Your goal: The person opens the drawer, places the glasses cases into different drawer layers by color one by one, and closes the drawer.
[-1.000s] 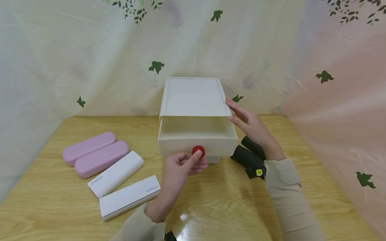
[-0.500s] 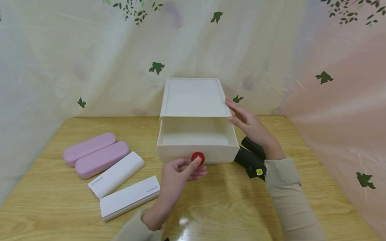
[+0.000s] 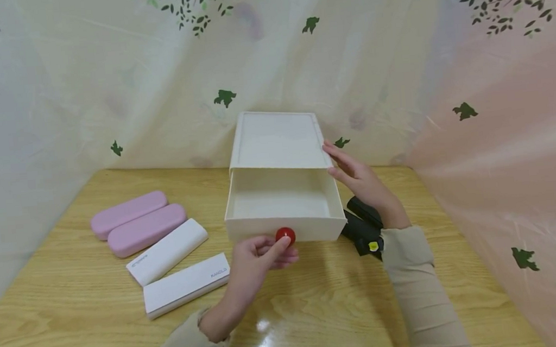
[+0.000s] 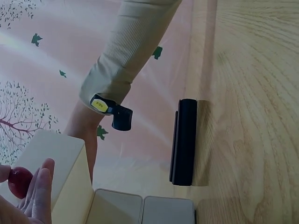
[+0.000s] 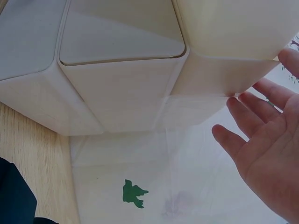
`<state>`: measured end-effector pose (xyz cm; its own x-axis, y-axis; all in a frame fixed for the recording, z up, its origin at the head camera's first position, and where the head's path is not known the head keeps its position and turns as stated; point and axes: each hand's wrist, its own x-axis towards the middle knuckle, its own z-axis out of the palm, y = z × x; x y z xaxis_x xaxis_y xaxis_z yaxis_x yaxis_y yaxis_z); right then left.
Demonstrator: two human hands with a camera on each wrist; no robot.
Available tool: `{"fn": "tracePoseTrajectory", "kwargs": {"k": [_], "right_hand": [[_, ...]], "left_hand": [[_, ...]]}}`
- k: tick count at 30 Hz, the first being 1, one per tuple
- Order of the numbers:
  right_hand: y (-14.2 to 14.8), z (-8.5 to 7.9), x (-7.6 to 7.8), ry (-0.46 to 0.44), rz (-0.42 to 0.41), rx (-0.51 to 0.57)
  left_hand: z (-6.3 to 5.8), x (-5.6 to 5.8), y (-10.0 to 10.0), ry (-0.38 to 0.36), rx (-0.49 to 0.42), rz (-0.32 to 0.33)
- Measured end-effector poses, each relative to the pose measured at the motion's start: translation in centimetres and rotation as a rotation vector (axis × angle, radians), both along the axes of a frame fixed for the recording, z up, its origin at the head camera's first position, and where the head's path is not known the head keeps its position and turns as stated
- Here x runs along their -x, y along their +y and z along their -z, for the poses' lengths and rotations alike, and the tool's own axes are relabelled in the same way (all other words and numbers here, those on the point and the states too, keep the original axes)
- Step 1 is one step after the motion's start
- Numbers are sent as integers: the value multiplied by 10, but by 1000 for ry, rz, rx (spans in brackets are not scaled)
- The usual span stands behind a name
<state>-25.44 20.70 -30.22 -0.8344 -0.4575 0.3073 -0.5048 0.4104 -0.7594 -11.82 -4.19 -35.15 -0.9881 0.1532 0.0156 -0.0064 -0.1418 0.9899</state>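
Note:
A white drawer cabinet stands at the back of the table, its top drawer pulled out far enough that the white floor inside shows. My left hand pinches the round red knob on the drawer front between thumb and fingers; the left wrist view has the same knob at its left edge. With fingers fairly straight, my right hand rests at the cabinet's right side near the top edge. The right wrist view shows this right hand beside the upper drawer, above two closed drawer fronts.
Two pink glasses cases and two white cases with lettering lie on the wooden table to the left. Black cases lie under my right forearm. A leaf-printed curtain hangs behind and at the sides.
The top drawer has slid further out toward me, my left hand drawing back and down with the knob. My right hand has stayed at the cabinet's side.

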Motion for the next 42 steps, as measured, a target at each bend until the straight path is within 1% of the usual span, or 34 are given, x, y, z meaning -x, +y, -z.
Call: {"fn": "tracePoseTrajectory", "kwargs": {"k": [7, 13, 18, 23, 31, 38, 42], "right_hand": [[1, -1, -1, -22, -14, 16], [2, -1, -1, -33, -17, 25], [2, 0, -1, -31, -26, 27], [0, 1, 0, -32, -42, 35], [0, 1, 0, -25, -35, 26], [1, 0, -1, -25, -39, 28], [2, 0, -1, -20, -32, 19]], "left_hand": [[1, -7, -3, 22, 7, 39], [2, -13, -6, 40, -18, 59], [5, -15, -8, 62, -40, 69], [7, -16, -9, 73, -21, 61], [5, -21, -10, 59, -10, 67], [3, -26, -12, 82, -2, 97], [4, -27, -12, 81, 12, 94]]}}
